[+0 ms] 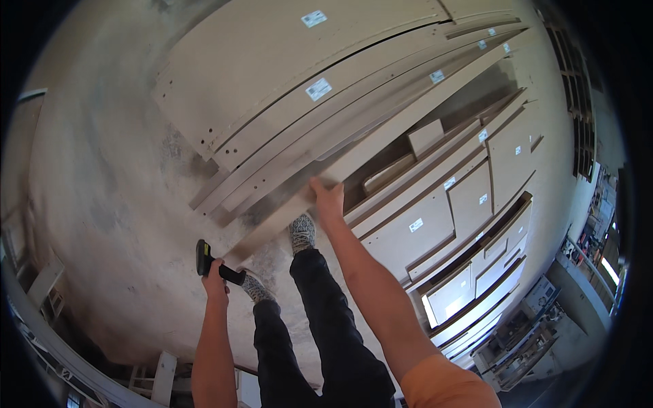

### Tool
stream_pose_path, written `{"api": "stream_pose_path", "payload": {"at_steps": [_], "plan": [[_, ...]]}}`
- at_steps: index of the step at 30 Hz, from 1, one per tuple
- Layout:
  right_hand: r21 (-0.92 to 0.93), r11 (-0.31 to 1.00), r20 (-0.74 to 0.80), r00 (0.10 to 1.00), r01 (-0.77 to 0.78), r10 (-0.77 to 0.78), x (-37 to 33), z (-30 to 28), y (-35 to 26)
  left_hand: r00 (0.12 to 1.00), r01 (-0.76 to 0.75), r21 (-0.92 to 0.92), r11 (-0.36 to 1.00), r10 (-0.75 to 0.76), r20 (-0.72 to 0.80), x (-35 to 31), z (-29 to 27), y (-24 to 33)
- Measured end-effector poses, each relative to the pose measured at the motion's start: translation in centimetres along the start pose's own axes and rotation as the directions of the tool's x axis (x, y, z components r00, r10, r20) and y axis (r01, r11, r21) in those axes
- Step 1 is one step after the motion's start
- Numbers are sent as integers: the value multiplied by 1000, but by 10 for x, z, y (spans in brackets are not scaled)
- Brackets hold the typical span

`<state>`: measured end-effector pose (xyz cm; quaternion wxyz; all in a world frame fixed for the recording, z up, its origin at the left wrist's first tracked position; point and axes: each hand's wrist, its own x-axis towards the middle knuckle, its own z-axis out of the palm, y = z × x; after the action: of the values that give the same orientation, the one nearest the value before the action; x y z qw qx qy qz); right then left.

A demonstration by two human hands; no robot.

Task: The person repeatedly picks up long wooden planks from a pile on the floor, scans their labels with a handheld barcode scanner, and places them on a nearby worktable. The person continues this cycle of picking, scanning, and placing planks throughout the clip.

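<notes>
My left hand (216,280) is closed around the black grip of a handheld barcode scanner (202,257), whose head with a yellow label points up and to the left. My right hand (330,198) grips the edge of a long narrow board (382,139), thumb and fingers on either side of it. This board runs slantwise from near my feet toward the far right and is slightly blurred at its near end. It appears tilted on its edge over a dark gap between flat panels.
Large beige panels (272,61) with white labels lie overlapped beyond the board. Smaller labelled panels (408,234) are stacked at the right. My patterned shoes (303,233) stand on the worn concrete floor (122,224). Dark slatted pallets (578,102) lie at the far right.
</notes>
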<state>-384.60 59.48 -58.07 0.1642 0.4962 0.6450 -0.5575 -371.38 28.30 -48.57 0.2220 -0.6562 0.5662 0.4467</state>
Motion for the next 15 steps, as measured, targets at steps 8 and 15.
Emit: {"api": "stream_pose_path", "payload": {"at_steps": [8, 15], "plan": [[-246, 966, -105, 988, 81, -110, 63, 50, -11, 989, 83, 59, 995, -90, 121, -35, -81, -41], [-313, 933, 20, 983, 178, -181, 82, 32, -31, 992, 118, 116, 986, -123, 35, -46, -143, -104]]}}
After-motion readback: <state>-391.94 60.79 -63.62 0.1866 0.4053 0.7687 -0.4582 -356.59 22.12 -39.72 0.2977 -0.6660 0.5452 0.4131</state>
